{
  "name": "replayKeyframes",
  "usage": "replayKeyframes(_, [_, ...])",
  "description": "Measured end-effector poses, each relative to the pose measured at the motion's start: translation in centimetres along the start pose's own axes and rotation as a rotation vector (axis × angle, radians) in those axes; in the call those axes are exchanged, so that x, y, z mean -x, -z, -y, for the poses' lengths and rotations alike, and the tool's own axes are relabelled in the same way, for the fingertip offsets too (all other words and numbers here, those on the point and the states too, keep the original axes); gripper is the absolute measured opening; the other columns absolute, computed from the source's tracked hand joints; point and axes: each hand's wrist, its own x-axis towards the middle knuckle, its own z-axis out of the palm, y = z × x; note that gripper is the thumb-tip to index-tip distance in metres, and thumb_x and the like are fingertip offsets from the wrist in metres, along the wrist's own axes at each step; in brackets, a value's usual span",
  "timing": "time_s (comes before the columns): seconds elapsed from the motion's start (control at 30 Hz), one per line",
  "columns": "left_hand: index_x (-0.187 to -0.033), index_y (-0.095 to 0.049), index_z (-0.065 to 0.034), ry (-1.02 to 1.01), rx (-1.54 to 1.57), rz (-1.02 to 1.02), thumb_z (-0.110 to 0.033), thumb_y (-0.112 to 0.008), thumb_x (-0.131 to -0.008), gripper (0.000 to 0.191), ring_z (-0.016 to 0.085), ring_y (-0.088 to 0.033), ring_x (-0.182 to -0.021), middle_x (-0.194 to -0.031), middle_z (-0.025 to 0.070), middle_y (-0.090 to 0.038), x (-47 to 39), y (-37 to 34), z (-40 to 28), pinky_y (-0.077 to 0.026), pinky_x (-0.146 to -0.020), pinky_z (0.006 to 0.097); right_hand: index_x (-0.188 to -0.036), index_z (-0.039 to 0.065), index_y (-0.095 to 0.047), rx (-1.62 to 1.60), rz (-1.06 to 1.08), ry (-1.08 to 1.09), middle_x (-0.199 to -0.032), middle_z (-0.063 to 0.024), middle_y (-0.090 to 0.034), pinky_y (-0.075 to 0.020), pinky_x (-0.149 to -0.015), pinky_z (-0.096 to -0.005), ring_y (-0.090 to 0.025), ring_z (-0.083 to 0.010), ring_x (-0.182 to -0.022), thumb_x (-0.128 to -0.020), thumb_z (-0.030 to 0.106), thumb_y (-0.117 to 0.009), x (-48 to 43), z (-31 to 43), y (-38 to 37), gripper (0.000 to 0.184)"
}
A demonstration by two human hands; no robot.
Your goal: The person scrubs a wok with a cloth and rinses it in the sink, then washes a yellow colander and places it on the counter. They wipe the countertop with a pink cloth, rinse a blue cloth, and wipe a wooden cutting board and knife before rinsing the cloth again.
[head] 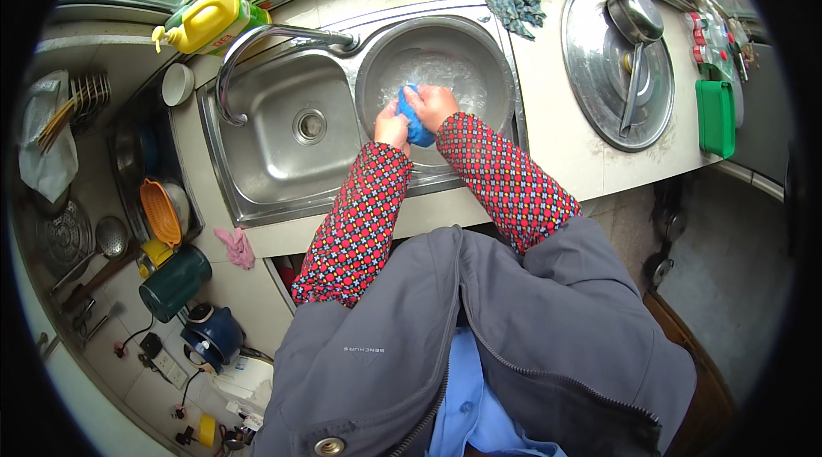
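Observation:
Both hands grip a wet blue cloth over a round metal basin holding water, which sits in the right sink bowl. My left hand closes on the cloth's left side, and my right hand on its upper right side. To the left is the other steel sink bowl with its drain. The curved chrome faucet reaches over that bowl's left side. Patterned sleeves cover both forearms.
A metal lid with a small saucepan lies right, beside a green plastic container. A patterned rag lies behind the basin. At left are a yellow jug, white bowl, pink cloth and blue kettle.

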Motion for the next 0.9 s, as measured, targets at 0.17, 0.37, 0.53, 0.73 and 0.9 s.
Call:
replayKeyframes(0.17, [-0.148, -0.034, -0.0047, -0.032, 0.049, -0.042, -0.020, -0.057, -0.100, 0.055, 0.027, -0.054, -0.125, -0.140, 0.0147, -0.049, 2.3, 0.5, 0.0, -0.046, -0.101, 0.0464, -0.106, 0.006, -0.063, 0.242, -0.343, -0.202, -0.104, -0.0219, -0.067, -0.0523, -0.084, -0.0509, -0.066, -0.0399, -0.097, -0.091, 0.043, -0.064, -2.0, -6.8, 1.1, 0.040])
replayKeyframes(0.37, [-0.155, -0.021, 0.0013, -0.085, -0.727, -0.065, -0.023, -0.078, -0.081, 0.096, 0.029, -0.050, -0.128, -0.135, 0.0217, -0.053, 2.1, 2.3, 2.3, -0.040, -0.107, 0.0360, -0.109, 0.005, -0.065, 0.364, -0.021, -0.297, -0.106, -0.0192, -0.069, -0.0533, -0.087, -0.0481, -0.066, -0.0375, -0.101, -0.087, 0.030, -0.069, -0.3, -8.4, -1.0, 0.033])
replayKeyframes(0.53, [-0.154, -0.025, -0.0033, -0.551, -0.923, 0.117, -0.009, -0.082, -0.069, 0.103, 0.025, -0.047, -0.132, -0.146, 0.0206, -0.045, 2.4, 1.9, 0.7, -0.039, -0.109, 0.0355, -0.102, 0.007, -0.071, 0.155, 0.164, 0.038, -0.096, -0.0192, -0.071, -0.0539, -0.085, -0.0478, -0.067, -0.0388, -0.093, -0.078, 0.032, -0.073, 0.6, -1.4, 2.2, 0.035])
replayKeyframes(0.73, [-0.129, -0.057, 0.0001, -0.372, -0.806, 0.162, -0.008, -0.078, -0.077, 0.056, 0.022, -0.062, -0.111, -0.122, 0.0121, -0.065, 2.0, -0.3, -3.4, -0.048, -0.097, 0.0337, -0.097, 0.006, -0.070, -0.272, -0.066, 0.290, -0.087, -0.0160, -0.070, -0.0535, -0.074, -0.0418, -0.068, -0.0339, -0.081, -0.082, 0.031, -0.069, 6.3, 5.4, 9.1, 0.029])
replayKeyframes(0.9, [-0.108, -0.058, -0.0021, -0.352, -0.267, 0.208, 0.008, -0.058, -0.073, 0.037, 0.020, -0.063, -0.103, -0.126, 0.0163, -0.063, 3.2, -1.4, -5.3, -0.051, -0.088, 0.0311, -0.106, -0.001, -0.067, -0.642, 0.076, -0.184, -0.096, -0.0116, -0.069, -0.0545, -0.073, -0.0291, -0.067, -0.0171, -0.083, -0.092, 0.027, -0.068, 7.7, 1.2, 8.7, 0.031])
